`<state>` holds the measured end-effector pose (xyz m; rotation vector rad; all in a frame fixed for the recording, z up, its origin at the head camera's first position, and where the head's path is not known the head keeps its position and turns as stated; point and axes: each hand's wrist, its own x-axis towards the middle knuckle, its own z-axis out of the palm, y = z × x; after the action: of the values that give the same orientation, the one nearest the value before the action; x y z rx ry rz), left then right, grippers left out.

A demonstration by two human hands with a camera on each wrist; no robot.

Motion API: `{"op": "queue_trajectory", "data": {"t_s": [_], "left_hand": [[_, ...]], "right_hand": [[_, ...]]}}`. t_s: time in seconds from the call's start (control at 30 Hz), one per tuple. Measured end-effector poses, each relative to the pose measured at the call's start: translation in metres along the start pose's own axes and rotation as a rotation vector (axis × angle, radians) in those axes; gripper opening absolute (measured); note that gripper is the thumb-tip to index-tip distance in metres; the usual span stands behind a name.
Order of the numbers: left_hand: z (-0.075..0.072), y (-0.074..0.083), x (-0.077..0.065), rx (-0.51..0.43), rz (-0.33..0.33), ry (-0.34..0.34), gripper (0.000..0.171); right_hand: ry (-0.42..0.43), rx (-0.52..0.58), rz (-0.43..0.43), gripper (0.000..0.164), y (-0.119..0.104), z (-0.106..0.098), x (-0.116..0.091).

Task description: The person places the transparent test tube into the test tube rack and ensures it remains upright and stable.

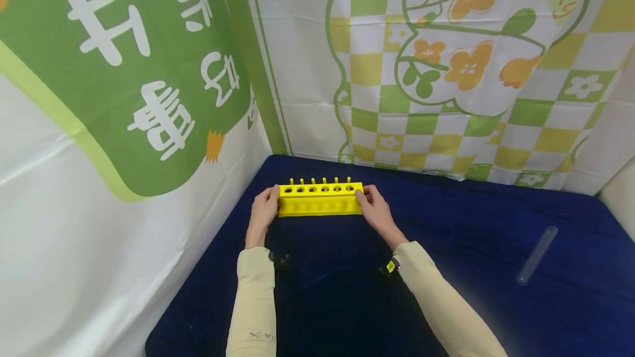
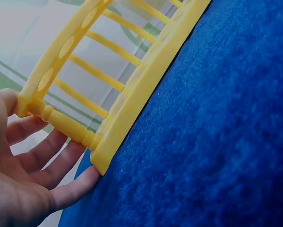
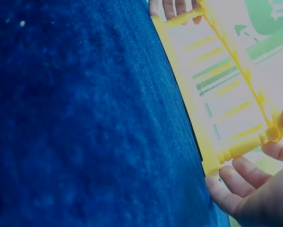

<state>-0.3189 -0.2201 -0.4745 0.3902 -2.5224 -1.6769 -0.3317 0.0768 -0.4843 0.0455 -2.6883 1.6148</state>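
A yellow test tube rack (image 1: 319,206), with a row of round holes along its top bar and a row of pegs behind, stands near the back of the blue cloth. My left hand (image 1: 264,212) grips its left end. The left wrist view has the fingers spread behind the turned end post (image 2: 68,125), thumb by the top bar, little finger at the base's corner. At the opposite end, my right hand (image 1: 378,215) holds the rack, thumb on the top bar. Fingers of my right hand (image 3: 269,191) bend around that end post in the right wrist view. No tubes sit in the holes.
A clear test tube (image 1: 537,255) lies slantwise on the dark blue cloth (image 1: 471,291), well to the right of the rack. Printed white and green curtains (image 1: 307,70) hang at the back and along the left side of the table.
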Motion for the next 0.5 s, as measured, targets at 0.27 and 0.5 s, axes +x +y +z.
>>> {"op": "queue_trajectory", "data": {"t_s": [0.27,0.5], "left_hand": [[0.0065,0.002,0.0002,0.013,0.011,-0.005,0.056],[0.0106,0.0017,0.001,0.03,0.008,-0.007,0.06]], "right_hand": [[-0.006,-0.004,0.001,0.048,0.0026,-0.0058,-0.0035],[0.0,-0.002,-0.007,0.049,0.0053,-0.0099,-0.0054]]}}
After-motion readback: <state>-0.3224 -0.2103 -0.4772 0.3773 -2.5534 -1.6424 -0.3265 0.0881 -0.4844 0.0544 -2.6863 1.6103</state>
